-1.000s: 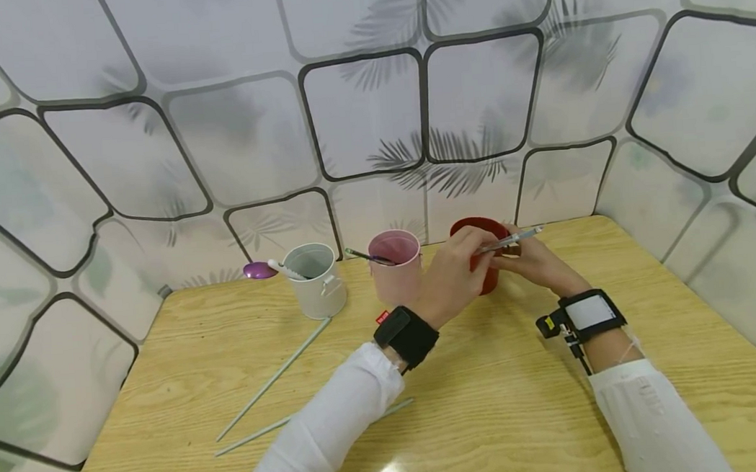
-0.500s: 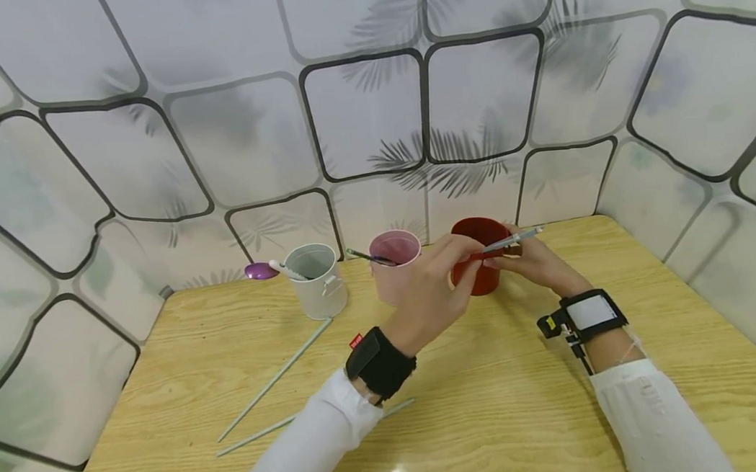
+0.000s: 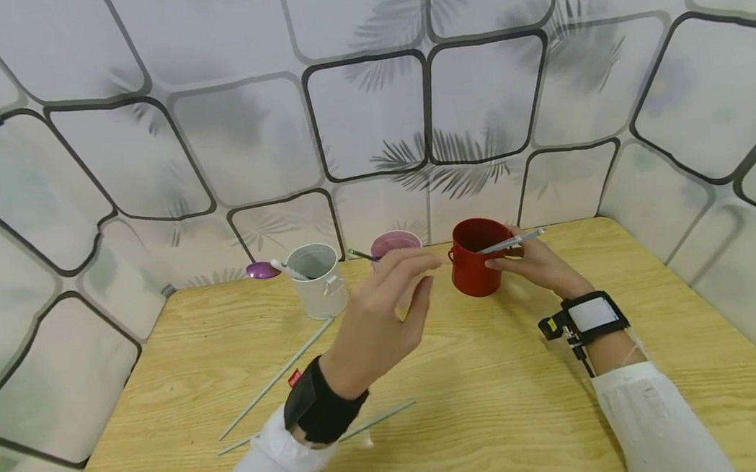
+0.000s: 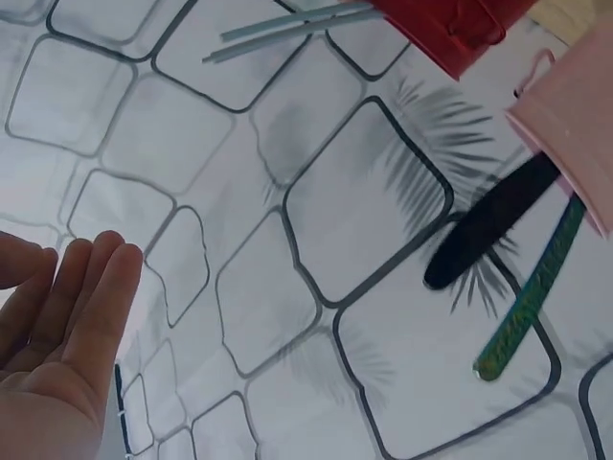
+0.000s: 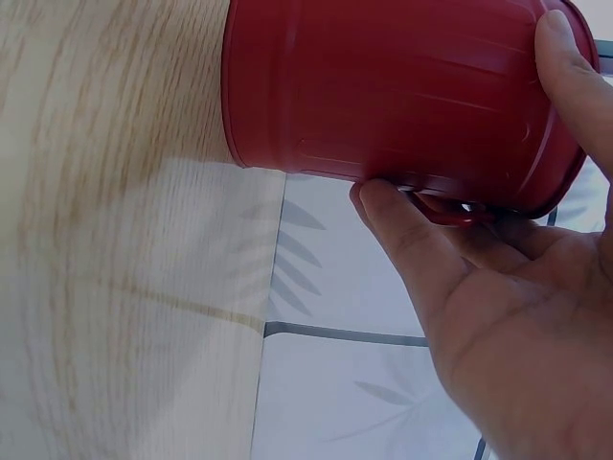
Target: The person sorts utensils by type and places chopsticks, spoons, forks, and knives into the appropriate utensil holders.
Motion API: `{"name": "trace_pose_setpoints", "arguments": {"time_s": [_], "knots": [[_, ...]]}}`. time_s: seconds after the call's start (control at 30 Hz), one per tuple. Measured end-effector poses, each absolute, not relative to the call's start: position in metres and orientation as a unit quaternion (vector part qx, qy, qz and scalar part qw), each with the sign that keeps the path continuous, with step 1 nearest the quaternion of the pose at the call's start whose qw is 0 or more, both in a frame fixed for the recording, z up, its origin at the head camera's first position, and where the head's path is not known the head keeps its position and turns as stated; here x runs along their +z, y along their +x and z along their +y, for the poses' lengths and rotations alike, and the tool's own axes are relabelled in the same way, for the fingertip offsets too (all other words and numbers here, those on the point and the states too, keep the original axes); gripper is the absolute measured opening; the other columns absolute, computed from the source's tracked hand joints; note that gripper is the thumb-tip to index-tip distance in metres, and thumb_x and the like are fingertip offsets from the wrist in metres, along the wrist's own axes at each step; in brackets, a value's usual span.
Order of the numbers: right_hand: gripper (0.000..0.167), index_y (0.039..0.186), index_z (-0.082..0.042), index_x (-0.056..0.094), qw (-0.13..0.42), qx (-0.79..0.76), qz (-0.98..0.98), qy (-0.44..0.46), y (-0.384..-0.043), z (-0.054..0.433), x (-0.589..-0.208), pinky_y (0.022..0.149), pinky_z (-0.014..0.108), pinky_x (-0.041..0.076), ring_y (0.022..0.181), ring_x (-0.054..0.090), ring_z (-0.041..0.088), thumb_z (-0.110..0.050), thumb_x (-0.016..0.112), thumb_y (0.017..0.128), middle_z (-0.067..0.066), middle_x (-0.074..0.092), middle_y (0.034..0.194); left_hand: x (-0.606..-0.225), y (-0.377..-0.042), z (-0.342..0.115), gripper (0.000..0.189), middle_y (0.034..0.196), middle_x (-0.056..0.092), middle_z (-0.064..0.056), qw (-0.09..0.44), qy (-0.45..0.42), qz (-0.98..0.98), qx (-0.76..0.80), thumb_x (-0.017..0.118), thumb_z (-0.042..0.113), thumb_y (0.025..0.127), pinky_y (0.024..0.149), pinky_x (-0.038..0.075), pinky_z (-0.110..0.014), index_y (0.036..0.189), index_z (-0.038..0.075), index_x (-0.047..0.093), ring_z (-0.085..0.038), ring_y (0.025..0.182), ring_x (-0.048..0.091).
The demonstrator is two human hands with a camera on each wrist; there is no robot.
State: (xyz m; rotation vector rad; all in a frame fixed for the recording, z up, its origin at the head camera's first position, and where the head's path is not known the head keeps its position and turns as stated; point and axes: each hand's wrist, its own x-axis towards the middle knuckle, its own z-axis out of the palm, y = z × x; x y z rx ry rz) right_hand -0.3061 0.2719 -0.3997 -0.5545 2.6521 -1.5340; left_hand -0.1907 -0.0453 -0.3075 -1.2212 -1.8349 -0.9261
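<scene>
My left hand [image 3: 376, 328] hovers in front of the pink bucket [image 3: 395, 241], partly hiding it. Its fingers are loosely extended with nothing between them, as the left wrist view also shows. A small red bucket [image 3: 473, 275] stands upright on the table, two pale thin sticks [image 3: 513, 241] leaning out over its right rim. My right hand [image 3: 538, 261] grips that bucket from the right side. In the right wrist view, the thumb [image 5: 567, 67] lies near the rim and the other fingers are by the red side handle [image 5: 450, 213].
A white bucket [image 3: 321, 293] at left holds a purple spoon [image 3: 262, 270] and a white-handled utensil [image 3: 287, 270]. Dark [image 4: 488, 225] and green [image 4: 529, 307] handles stick out of the pink bucket. Two long pale sticks lie on the wooden table [image 3: 492, 402]. A patterned wall backs it.
My left hand has drawn back from the red bucket, moving left and toward me, leaving the pale sticks in it. My right hand stays on the red bucket.
</scene>
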Motion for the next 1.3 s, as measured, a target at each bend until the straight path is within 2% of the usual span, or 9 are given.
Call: {"name": "trace_pose_setpoints", "arguments": {"time_s": [0.1, 0.27, 0.4, 0.5, 0.7, 0.83, 0.97, 1.3], "knots": [[0.069, 0.156, 0.002, 0.033, 0.014, -0.497, 0.849, -0.181, -0.305, 0.271, -0.399, 0.093, 0.023, 0.052, 0.134, 0.047, 0.050, -0.009, 0.071, 0.098, 0.026, 0.045, 0.151, -0.307, -0.186, -0.064, 0.026, 0.112, 0.068, -0.015, 0.388, -0.465, -0.708, -0.364, 0.067, -0.010, 0.091, 0.092, 0.056, -0.030, 0.115, -0.004, 0.066, -0.026, 0.104, 0.068], [0.068, 0.155, 0.003, 0.035, 0.007, -0.493, 0.849, -0.191, -0.304, 0.272, -0.400, 0.092, 0.018, 0.049, 0.133, 0.048, 0.046, -0.008, 0.071, 0.098, 0.026, 0.046, 0.150, -0.308, -0.181, -0.092, 0.026, 0.112, 0.069, -0.016, 0.403, -0.436, -0.722, -0.355, 0.066, -0.011, 0.091, 0.090, 0.057, -0.034, 0.116, -0.005, 0.067, -0.028, 0.105, 0.068], [0.067, 0.155, 0.003, 0.034, 0.010, -0.498, 0.847, -0.186, -0.304, 0.273, -0.399, 0.091, 0.014, 0.047, 0.134, 0.047, 0.042, -0.008, 0.070, 0.099, 0.026, 0.046, 0.151, -0.307, -0.178, -0.113, 0.028, 0.113, 0.069, -0.016, 0.410, -0.408, -0.744, -0.336, 0.066, -0.010, 0.091, 0.082, 0.058, -0.037, 0.118, -0.004, 0.068, -0.027, 0.104, 0.069], [0.067, 0.155, 0.003, 0.034, 0.013, -0.501, 0.846, -0.183, -0.304, 0.273, -0.398, 0.090, 0.013, 0.047, 0.134, 0.046, 0.042, -0.008, 0.070, 0.099, 0.026, 0.045, 0.151, -0.305, -0.177, -0.126, 0.031, 0.112, 0.069, -0.015, 0.414, -0.377, -0.759, -0.331, 0.066, -0.012, 0.090, 0.079, 0.057, -0.037, 0.119, -0.003, 0.069, -0.028, 0.102, 0.069], [0.069, 0.156, 0.002, 0.033, 0.018, -0.503, 0.846, -0.176, -0.305, 0.273, -0.397, 0.090, 0.013, 0.048, 0.136, 0.046, 0.045, -0.009, 0.070, 0.099, 0.025, 0.044, 0.153, -0.305, -0.177, -0.153, 0.032, 0.112, 0.068, -0.018, 0.406, -0.327, -0.795, -0.311, 0.067, -0.014, 0.089, 0.085, 0.053, -0.034, 0.120, -0.003, 0.069, -0.031, 0.102, 0.068], [0.070, 0.157, 0.000, 0.033, 0.019, -0.500, 0.848, -0.173, -0.306, 0.274, -0.397, 0.090, 0.015, 0.048, 0.136, 0.046, 0.046, -0.011, 0.071, 0.099, 0.024, 0.044, 0.153, -0.310, -0.181, -0.166, 0.033, 0.112, 0.068, -0.018, 0.400, -0.303, -0.814, -0.294, 0.069, -0.015, 0.088, 0.083, 0.054, -0.035, 0.119, -0.004, 0.070, -0.031, 0.100, 0.068], [0.071, 0.157, 0.000, 0.033, 0.021, -0.501, 0.848, -0.171, -0.306, 0.274, -0.397, 0.090, 0.016, 0.049, 0.136, 0.047, 0.047, -0.012, 0.072, 0.098, 0.023, 0.044, 0.153, -0.318, -0.189, -0.174, 0.032, 0.106, 0.070, -0.017, 0.371, -0.260, -0.845, -0.285, 0.073, -0.014, 0.086, 0.080, 0.057, -0.040, 0.116, -0.005, 0.070, -0.031, 0.095, 0.069], [0.069, 0.156, 0.002, 0.033, 0.016, -0.495, 0.850, -0.181, -0.306, 0.272, -0.400, 0.092, 0.017, 0.048, 0.134, 0.047, 0.042, -0.009, 0.070, 0.099, 0.025, 0.045, 0.151, -0.355, -0.223, -0.186, 0.021, 0.094, 0.073, -0.020, 0.249, -0.188, -0.907, -0.284, 0.074, -0.009, 0.087, 0.072, 0.060, -0.047, 0.108, -0.009, 0.073, -0.032, 0.082, 0.071]]}}
